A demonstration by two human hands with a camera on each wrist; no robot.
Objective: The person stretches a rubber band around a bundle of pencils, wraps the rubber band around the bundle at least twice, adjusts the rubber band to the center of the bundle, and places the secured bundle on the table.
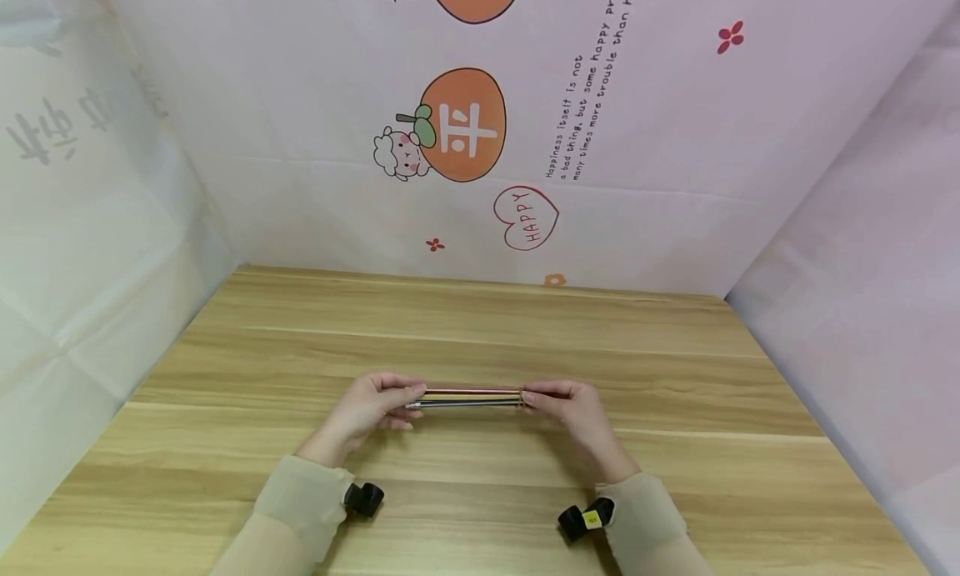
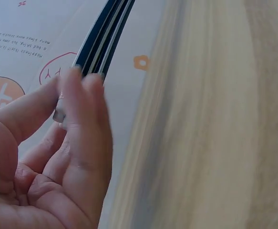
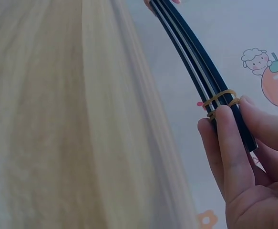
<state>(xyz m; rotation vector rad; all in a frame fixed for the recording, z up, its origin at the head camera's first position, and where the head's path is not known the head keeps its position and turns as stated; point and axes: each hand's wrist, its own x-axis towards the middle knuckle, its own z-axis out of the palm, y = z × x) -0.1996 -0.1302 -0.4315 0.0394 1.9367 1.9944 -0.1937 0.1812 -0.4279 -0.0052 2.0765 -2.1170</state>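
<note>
A small bundle of pencils (image 1: 471,398) is stretched level between both hands over the table. Red, yellow and dark blue show along its length in the head view; from the wrists the pencils look dark. My left hand (image 1: 375,405) pinches the left end between thumb and fingers, where a pale, metallic-looking tip (image 2: 59,114) pokes out. At the other end, my right hand (image 1: 567,407) pinches the bundle with thumb and fingertips. A tan rubber band (image 3: 221,95) wraps round the pencils there, right at the right fingertips. Fingers partly hide both ends.
The wood-grain table (image 1: 480,326) runs back to a printed white sheet (image 1: 300,142) hanging as a wall. Plain white sheets close off both sides. Each wrist wears a beige band (image 1: 303,499) with a small black camera (image 1: 365,500).
</note>
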